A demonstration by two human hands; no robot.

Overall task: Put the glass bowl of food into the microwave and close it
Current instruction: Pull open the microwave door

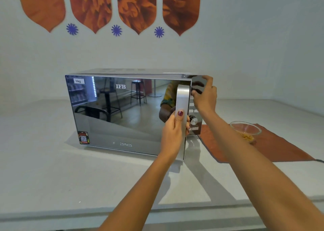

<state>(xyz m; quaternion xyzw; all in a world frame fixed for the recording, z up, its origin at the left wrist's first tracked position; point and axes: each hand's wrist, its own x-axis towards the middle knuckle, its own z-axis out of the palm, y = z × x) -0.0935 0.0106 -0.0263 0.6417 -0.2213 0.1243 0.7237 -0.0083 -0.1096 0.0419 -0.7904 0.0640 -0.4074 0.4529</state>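
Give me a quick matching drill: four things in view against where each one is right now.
1. left hand
2. right hand
3. glass bowl
4. QR sticker

A. on the orange cloth
B. lower left corner of the microwave door
C. gripping the door handle
D. pressed against the control panel side

Pairs: 1-C, 2-D, 3-A, 4-B

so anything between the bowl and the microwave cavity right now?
Yes: the mirrored door looks barely cracked, if open at all, and still covers the cavity. The left hand grips the door handle; the right hand braces the control panel side. The glass bowl sits on the orange cloth, right of the microwave.
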